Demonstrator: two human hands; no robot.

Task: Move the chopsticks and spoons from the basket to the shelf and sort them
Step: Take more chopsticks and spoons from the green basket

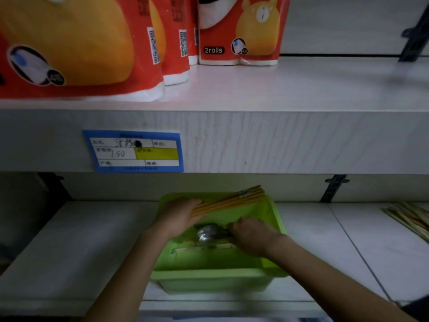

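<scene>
Chopsticks (229,201) in one bundle of about five yellow wooden sticks, lying side by side, rise from lower centre toward the upper right. The left hand (183,217) grips their near ends, fingers closed round the bundle, forearm coming up from the bottom edge. Below them sits one green plastic basket (209,277) on the lower shelf (81,240), at lower centre of the frame. Inside it lie shiny metal spoons (209,233), stacked, too blurred to count. The right hand (253,235) reaches in from the lower right, back up, fingers bent down over the spoon handles; whether they grip them I cannot tell. A second pile of chopsticks (408,217) lies on this shelf at the right edge. Four red paper-roll packs (241,31) stand at upper left, above one blue price label (133,151).
</scene>
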